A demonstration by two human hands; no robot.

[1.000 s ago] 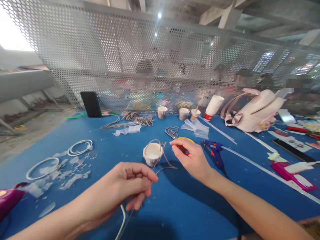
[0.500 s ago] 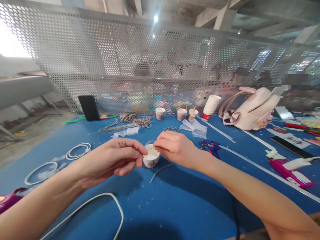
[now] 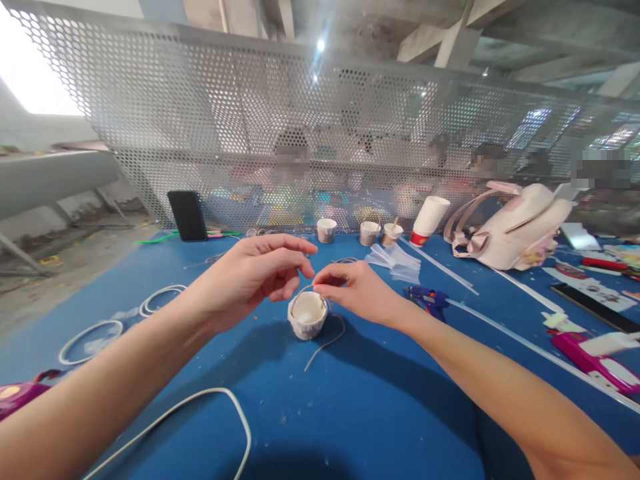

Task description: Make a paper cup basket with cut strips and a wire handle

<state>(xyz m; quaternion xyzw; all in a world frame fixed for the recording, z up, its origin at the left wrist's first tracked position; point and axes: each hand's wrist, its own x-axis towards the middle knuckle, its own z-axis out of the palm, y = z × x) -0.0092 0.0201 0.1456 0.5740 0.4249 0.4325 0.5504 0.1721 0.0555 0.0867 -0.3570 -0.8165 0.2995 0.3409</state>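
A small cut-down paper cup (image 3: 306, 327), wrapped in greyish cord, stands upright in front of me on the blue table. A thin cord (image 3: 299, 293) arches over its rim, and a loose end trails onto the table at the right. My right hand (image 3: 357, 290) is closed in a pinch on the arched cord at the cup's far side. Just left of it, my left hand (image 3: 267, 273) hovers above the cup's far left with its fingers curved and apart, holding nothing that I can see.
A blue glue gun (image 3: 425, 298) lies to the right, near a clear glue stick. Farther back are several small cups (image 3: 327, 231), stacked paper cups (image 3: 430, 217), plastic strips (image 3: 397, 262), a black phone (image 3: 187, 215) and a pink backpack (image 3: 510, 227). White cable (image 3: 220, 390) curves in front. A perforated metal screen (image 3: 225, 120) stands behind.
My left hand has lifted up and away from the cup's left side, leaving more of the cup in view. My right hand has shifted slightly and still pinches the cord.
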